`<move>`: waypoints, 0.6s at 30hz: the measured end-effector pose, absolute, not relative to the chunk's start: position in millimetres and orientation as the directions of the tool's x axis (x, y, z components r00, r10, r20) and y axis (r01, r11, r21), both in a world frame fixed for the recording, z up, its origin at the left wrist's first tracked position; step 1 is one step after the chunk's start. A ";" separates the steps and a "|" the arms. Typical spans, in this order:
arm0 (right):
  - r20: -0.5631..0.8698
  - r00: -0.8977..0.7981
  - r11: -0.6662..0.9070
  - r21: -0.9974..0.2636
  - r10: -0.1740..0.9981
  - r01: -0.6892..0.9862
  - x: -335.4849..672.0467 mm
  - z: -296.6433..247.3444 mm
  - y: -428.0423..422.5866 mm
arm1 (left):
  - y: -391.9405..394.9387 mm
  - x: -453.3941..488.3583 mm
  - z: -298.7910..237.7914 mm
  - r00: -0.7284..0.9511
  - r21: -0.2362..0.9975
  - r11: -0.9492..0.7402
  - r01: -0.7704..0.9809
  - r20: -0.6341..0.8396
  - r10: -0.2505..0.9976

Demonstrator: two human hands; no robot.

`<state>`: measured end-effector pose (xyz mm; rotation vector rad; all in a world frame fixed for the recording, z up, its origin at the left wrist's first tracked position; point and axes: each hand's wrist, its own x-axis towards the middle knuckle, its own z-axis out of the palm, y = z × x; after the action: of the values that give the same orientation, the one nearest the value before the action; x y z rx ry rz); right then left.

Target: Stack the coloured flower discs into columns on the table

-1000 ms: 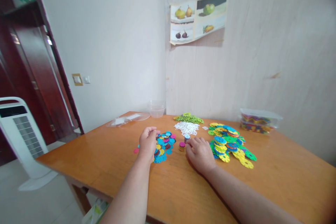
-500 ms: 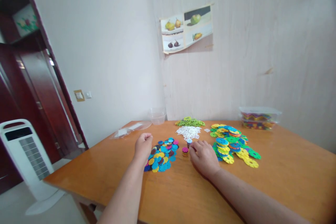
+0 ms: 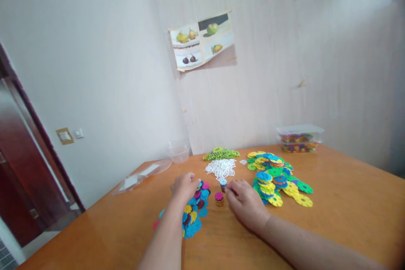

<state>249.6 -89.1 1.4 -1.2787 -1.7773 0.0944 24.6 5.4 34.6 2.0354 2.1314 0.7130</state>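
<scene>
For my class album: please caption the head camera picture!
Left hand at a colourful disc pile, right hand by a small blue-topped stack on a table.

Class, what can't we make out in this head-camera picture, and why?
All in the head view:
- Left hand: whether it holds anything; its fingers hide the grip.
- Small-disc pile: its middle, hidden by the left forearm.
- White pieces: their number; too small, overlapping.
- White appliance: most of it, cut off by the left edge.
</scene>
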 end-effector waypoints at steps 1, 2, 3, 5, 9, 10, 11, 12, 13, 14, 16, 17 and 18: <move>0.612 -0.036 0.455 -0.545 0.790 0.705 249.7 1.5 -89.1 | 5.4 24.7 32.5 -0.080 0.383 -0.018 0.923 0.240 0.968; 0.604 -0.029 0.449 -0.559 0.797 0.697 249.9 1.7 -89.1 | 4.9 24.7 30.6 -0.064 0.370 -0.028 0.929 0.234 0.970; 0.595 -0.023 0.443 -0.572 0.804 0.690 250.0 1.8 -89.0 | 4.1 24.8 28.9 -0.046 0.354 -0.038 0.934 0.226 0.973; 0.579 -0.006 0.429 -0.596 0.815 0.679 250.4 1.6 -88.5 | 2.3 25.1 26.5 -0.019 0.320 -0.052 0.946 0.214 0.977; 0.551 0.036 0.401 -0.648 0.834 0.647 251.1 -0.6 -85.5 | 0.6 25.3 25.2 0.000 0.280 -0.062 0.958 0.217 0.976; 0.542 0.049 0.391 -0.663 0.839 0.638 251.4 -1.3 -84.6 | 0.6 25.2 25.1 0.001 0.276 -0.062 0.959 0.216 0.976; 0.531 0.060 0.381 -0.678 0.845 0.629 251.6 -2.0 -83.8 | 0.6 25.0 25.1 -0.002 0.275 -0.058 0.960 0.212 0.977; 0.521 0.072 0.371 -0.691 0.850 0.620 251.8 -2.6 -83.2 | 0.7 24.9 25.0 -0.007 0.276 -0.052 0.960 0.208 0.978; 0.512 0.080 0.364 -0.702 0.855 0.612 252.0 -2.9 -82.8 | 0.8 24.8 24.8 -0.011 0.279 -0.047 0.959 0.204 0.979; 0.505 0.084 0.359 -0.711 0.859 0.604 252.1 -3.1 -82.6 | 0.9 24.7 24.5 -0.017 0.285 -0.042 0.958 0.202 0.979; 0.499 0.086 0.359 -0.722 0.862 0.592 252.1 -2.7 -82.8 | 1.1 24.7 24.2 -0.027 0.301 -0.036 0.953 0.202 0.979; 0.499 0.087 0.360 -0.724 0.862 0.588 252.0 -2.4 -83.1 | 1.0 24.8 24.4 -0.031 0.312 -0.034 0.949 0.202 0.979; 0.500 0.090 0.360 -0.725 0.861 0.587 252.0 -2.0 -83.3 | 0.7 24.9 24.9 -0.035 0.324 -0.033 0.945 0.201 0.979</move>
<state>252.0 -83.3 -2.0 -1.3296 -1.6008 0.3370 24.9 0.7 24.9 2.1187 2.1206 0.5789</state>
